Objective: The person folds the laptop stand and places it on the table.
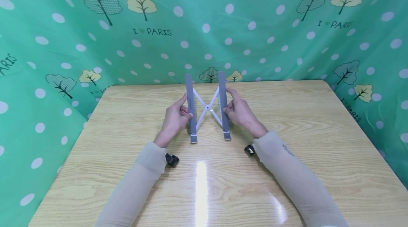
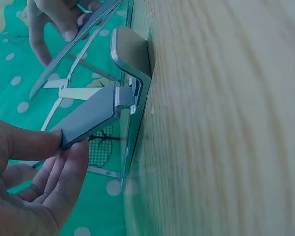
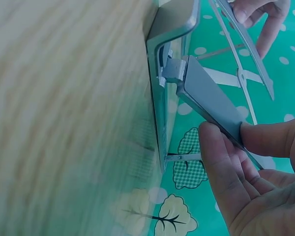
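Observation:
A grey folding laptop stand [image 1: 191,105] stands spread on the table, its two long side bars joined by a light X-shaped brace [image 1: 208,107]. My left hand [image 1: 174,116] pinches the left bar between thumb and fingers. On the other side, my right hand [image 1: 241,113] grips the right bar [image 1: 224,106] the same way. Both wrist views show the bars tilted up from the lower rails, each hinged near a bent front lip [image 2: 132,51]. The right wrist view shows the thumb on top of the upper bar [image 3: 211,101] and fingers beneath.
The wooden table [image 1: 287,170] carries a bright light reflection in front of the stand. A green curtain [image 1: 229,32] with white dots and printed trees hangs behind and around the table. Black cameras [image 1: 172,160] are strapped at both wrists.

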Motion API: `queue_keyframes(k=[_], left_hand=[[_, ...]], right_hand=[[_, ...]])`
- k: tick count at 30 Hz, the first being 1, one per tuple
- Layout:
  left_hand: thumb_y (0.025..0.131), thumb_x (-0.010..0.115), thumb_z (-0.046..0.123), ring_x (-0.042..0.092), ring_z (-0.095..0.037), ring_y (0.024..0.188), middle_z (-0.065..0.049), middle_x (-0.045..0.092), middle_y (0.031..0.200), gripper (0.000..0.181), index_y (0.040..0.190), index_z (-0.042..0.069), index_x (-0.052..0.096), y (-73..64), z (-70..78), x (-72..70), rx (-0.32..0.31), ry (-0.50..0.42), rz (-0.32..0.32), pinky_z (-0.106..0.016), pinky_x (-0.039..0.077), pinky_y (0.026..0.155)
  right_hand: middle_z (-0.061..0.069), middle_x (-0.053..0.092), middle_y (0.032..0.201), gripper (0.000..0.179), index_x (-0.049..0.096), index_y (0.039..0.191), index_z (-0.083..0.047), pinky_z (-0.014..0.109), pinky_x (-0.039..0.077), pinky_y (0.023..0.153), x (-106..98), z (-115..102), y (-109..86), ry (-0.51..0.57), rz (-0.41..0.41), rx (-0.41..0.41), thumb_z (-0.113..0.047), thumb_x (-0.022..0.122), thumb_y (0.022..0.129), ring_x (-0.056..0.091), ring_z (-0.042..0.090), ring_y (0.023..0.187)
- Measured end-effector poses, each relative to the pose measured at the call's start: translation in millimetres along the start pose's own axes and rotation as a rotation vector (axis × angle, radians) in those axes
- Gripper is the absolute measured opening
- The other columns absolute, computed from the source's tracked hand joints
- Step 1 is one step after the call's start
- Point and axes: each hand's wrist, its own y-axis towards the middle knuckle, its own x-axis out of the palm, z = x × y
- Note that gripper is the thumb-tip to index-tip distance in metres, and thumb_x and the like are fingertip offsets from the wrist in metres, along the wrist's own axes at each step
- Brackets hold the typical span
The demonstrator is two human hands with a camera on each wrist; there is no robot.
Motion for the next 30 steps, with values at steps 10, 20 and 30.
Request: queue_keyframes(k=[10, 20, 30], left_hand=[[0.08, 0.07, -0.007, 0.061, -0.019, 0.072, -0.01, 0.061, 0.086, 0.082, 0.149, 0.017, 0.033, -0.2, 3.6, 8.7, 0.0, -0.006, -0.022, -0.028, 0.055, 0.061], [0.077, 0.071, -0.009, 0.062, -0.018, 0.069, -0.009, 0.063, 0.083, 0.082, 0.148, 0.014, 0.035, -0.5, 10.8, 18.8, 0.019, -0.01, -0.031, -0.026, 0.055, 0.06], [0.077, 0.071, -0.01, 0.062, -0.017, 0.07, -0.007, 0.062, 0.084, 0.086, 0.149, 0.018, 0.033, -1.2, 21.5, 31.0, -0.023, -0.036, -0.065, -0.024, 0.055, 0.059]], right_hand=[[0.008, 0.061, 0.083, 0.077, 0.02, 0.151, -0.018, 0.031, 0.054, 0.053, 5, -5, -1.7, 0.018, -0.023, -0.006, 0.001, 0.061, 0.089, 0.061, 0.02, 0.063], [0.008, 0.061, 0.084, 0.075, 0.023, 0.15, -0.014, 0.029, 0.054, 0.055, 10, -12, -5.9, 0.001, -0.02, -0.018, 0.001, 0.063, 0.088, 0.06, 0.019, 0.065], [0.007, 0.061, 0.081, 0.076, 0.021, 0.15, -0.016, 0.03, 0.053, 0.055, 14, -16, -7.2, -0.004, -0.037, -0.01, 0.001, 0.062, 0.088, 0.06, 0.019, 0.063]])
